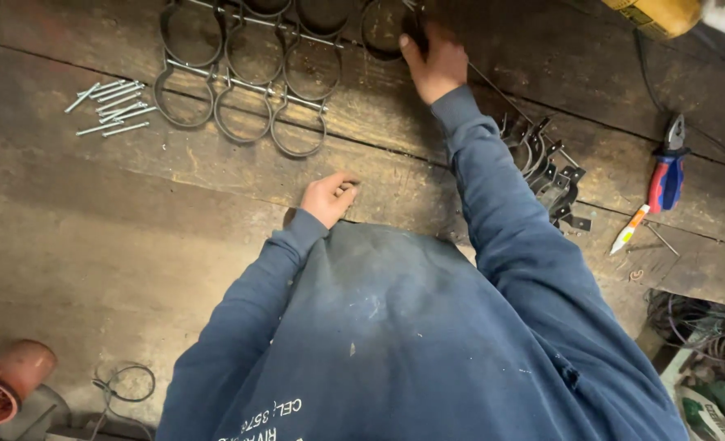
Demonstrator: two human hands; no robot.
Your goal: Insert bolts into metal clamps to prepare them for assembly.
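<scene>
I look down at a dark, worn wooden counter (93, 245). My right hand (436, 65) reaches far up to the top row of metal rings (244, 82). Its grip is closed on the edge of the last ring (383, 28) at the right end of that row. The fingers curl over the thin rim, and I can see the thumb pressed along the side.

The rings are thin, dark grey bands bent into circles. They sit in rows, strung side by side on thin rods. Each ring has a small gap with little flat tabs where the ends meet. The rows lie flat at the top of the counter, a bit left of the middle.

My left hand (328, 196) rests on the counter, near my chest and below the rings. Its grip is curled together into a loose fist. I cannot tell if it holds something small.

A bunch of shiny bolts (109, 106) lies just left of the rings. A heap of loose dark clamps (546, 167) sits beside my right sleeve. Further right lie pliers (667, 167) with red and blue handles, and a small white and orange tube (630, 230) just below them. A rusty red pipe (7, 384) shows at the bottom left corner.
</scene>
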